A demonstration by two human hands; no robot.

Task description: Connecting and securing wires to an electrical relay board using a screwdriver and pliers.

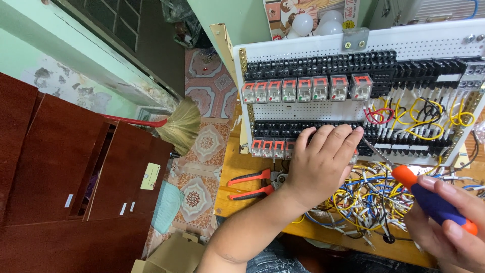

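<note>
My left hand (321, 162) rests flat on the lower row of clear relays (270, 147) on a white perforated panel (303, 112), its fingers spread and reaching the black terminal strip (404, 132). My right hand (449, 222) grips a screwdriver with a blue and orange handle (429, 197); its metal shaft (376, 151) points up-left toward the terminals beside my left fingertips. An upper row of relays with red tops (305, 89) sits above. Yellow, red and white wires (429, 114) loop across the panel's right side.
A tangle of loose coloured wires (364, 199) lies on the wooden table below the panel. Red-handled pliers (255, 183) lie at the table's left edge. A straw broom (177, 124), dark wooden cabinets (76, 172) and cardboard boxes (172, 255) stand on the patterned floor to the left.
</note>
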